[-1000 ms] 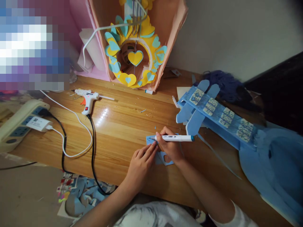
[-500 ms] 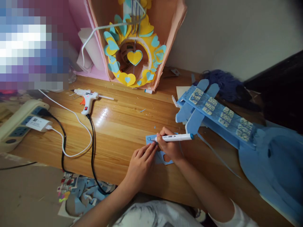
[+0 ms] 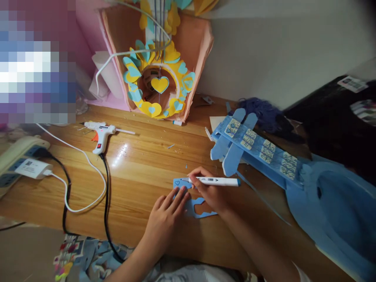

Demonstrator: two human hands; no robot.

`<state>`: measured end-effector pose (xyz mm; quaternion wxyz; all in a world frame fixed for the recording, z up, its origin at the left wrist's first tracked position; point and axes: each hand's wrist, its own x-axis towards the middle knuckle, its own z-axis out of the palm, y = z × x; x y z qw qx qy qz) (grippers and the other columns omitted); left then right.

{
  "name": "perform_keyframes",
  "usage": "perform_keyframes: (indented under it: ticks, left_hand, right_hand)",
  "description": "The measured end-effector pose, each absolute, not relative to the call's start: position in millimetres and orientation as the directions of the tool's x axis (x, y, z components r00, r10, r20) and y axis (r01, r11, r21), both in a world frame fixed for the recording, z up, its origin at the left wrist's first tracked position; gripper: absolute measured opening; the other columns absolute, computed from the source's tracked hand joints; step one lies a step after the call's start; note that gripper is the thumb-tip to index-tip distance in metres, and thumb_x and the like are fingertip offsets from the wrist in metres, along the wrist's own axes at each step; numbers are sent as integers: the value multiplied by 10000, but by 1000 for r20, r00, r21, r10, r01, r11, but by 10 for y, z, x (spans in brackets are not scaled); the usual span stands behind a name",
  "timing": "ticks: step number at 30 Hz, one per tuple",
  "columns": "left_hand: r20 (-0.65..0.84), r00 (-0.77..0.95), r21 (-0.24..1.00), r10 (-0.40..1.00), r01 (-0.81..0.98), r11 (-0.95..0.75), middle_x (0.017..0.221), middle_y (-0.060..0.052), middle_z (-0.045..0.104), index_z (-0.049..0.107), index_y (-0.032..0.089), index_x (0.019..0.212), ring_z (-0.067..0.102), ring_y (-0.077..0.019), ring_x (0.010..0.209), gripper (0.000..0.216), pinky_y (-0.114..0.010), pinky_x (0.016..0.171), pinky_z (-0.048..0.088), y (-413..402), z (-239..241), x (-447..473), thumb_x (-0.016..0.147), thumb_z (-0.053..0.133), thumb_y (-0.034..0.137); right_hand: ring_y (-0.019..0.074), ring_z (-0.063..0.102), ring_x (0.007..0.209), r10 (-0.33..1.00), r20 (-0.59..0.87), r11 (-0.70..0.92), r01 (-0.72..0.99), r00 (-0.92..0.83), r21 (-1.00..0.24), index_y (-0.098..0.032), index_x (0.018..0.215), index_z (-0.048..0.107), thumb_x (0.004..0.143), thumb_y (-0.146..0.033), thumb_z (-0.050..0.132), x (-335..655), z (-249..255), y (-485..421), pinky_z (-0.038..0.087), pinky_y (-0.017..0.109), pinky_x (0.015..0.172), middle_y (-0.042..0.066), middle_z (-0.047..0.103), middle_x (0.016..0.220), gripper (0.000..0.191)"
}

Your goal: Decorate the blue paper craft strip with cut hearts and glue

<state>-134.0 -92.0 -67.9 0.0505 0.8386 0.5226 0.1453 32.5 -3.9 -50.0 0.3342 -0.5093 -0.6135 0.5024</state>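
My right hand [image 3: 206, 188] grips a white marker [image 3: 219, 181] with a blue end cap, its tip at the surface of a small blue foam or paper piece [image 3: 184, 183]. A small heart outline is drawn near that piece's left end. My left hand [image 3: 169, 207] lies flat on the lower edge of the piece, fingers stretched out. Just below my right hand is another blue piece with a cut-out hole [image 3: 197, 202], partly covered by the hand and wrist.
A white glue gun [image 3: 101, 137] lies at left, near a power strip [image 3: 25, 150] and cables. Behind stands a box-shaped craft [image 3: 195, 51] with yellow and teal paper hearts. A blue guitar-shaped craft [image 3: 261, 156] lies at right. Blue scraps [image 3: 96, 254] are below the table edge.
The view has shifted, so things sit slightly left and lower. The marker tip has moved right, away from the drawn heart. My left hand still presses the blue piece.
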Motion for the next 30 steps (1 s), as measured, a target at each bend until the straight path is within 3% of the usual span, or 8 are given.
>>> perform_keyframes:
  ticks: [4,10,15,22,30]
  left_hand:
    - [275,404,266,872,840,-473,1323,28,567,572,192,1243,557,-169,1154,340,-313,879,403,-887,-665,-1366,984,355,231]
    - [242,379,408,893,796,-448,1360,7,535,525,173,1290,516,-153,1206,367,-295,882,392,-875,-641,-1254,987,318,196]
    - [198,403,403,894,798,-449,1384,15,510,500,182,1316,508,-155,1207,372,-311,890,382,-883,-671,-1209,988,326,211]
    - [203,408,371,890,809,-455,1397,13,495,480,177,1335,516,-156,1182,386,-316,881,376,-873,-719,-1205,992,306,215]
    - [192,409,389,892,803,-452,1403,15,489,464,185,1350,501,-163,1194,388,-328,883,370,-878,-744,-1208,977,355,190]
  right_hand:
    - [134,579,674,955,-104,-12,315,-278,-949,-218,836,592,845,-401,597,290,-574,-72,440,232,596,-8,627,746,183]
    - [100,453,501,981,-105,-43,340,-165,-939,-212,668,481,829,-394,613,268,-697,-116,342,218,471,-52,513,563,276]
    - [97,383,503,988,-58,-4,353,-142,-936,-211,635,419,857,-394,573,287,-738,-116,319,233,499,-64,427,544,327]
    - [92,380,512,985,-62,-6,325,-161,-946,-207,642,421,870,-370,566,276,-702,-118,323,225,507,-65,428,552,315]
    - [90,379,500,985,-76,-8,402,-154,-915,-207,645,416,870,-388,567,289,-720,-113,313,221,491,-65,424,542,326]
